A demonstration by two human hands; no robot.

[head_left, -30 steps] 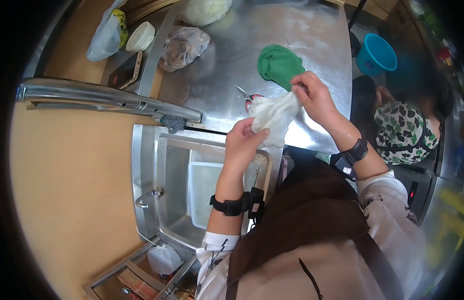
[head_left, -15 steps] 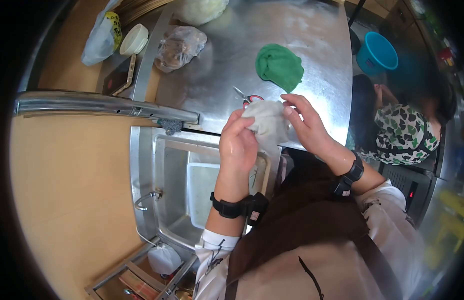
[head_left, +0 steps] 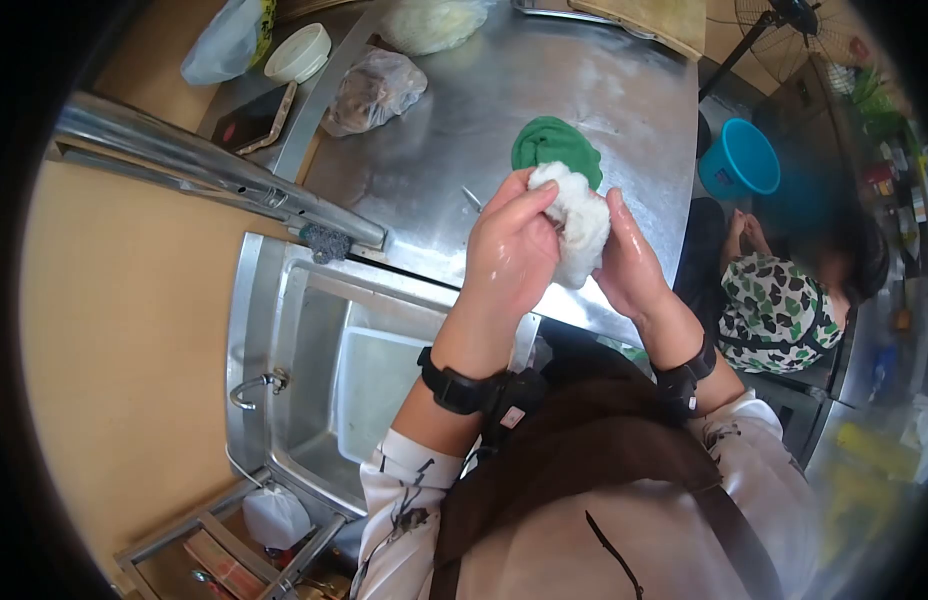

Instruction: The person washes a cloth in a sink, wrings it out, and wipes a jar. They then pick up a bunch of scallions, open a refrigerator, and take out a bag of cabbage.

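Observation:
A crumpled white cloth (head_left: 582, 228) is held between my two hands above the front edge of the steel table. My left hand (head_left: 512, 245) grips its left side, thumb laid over the top. Against its right side rests my right hand (head_left: 632, 258), its fingers closed in around the cloth. Just beyond my hands a bunched green cloth (head_left: 556, 143) lies on the table (head_left: 464, 120). The tip of the scissors (head_left: 471, 198) shows beside my left hand; the rest of them is hidden.
A sink (head_left: 309, 370) with a white tub (head_left: 376, 385) is at lower left, below a metal rail (head_left: 214, 165). Plastic bags (head_left: 376, 92) lie at the table's back left. To the right are a blue bucket (head_left: 740, 158) and a seated person (head_left: 779, 310).
The white cloth has gone from spread out to bunched up, and my hands have closed in on it. The view has shifted, and the scissors are now mostly covered.

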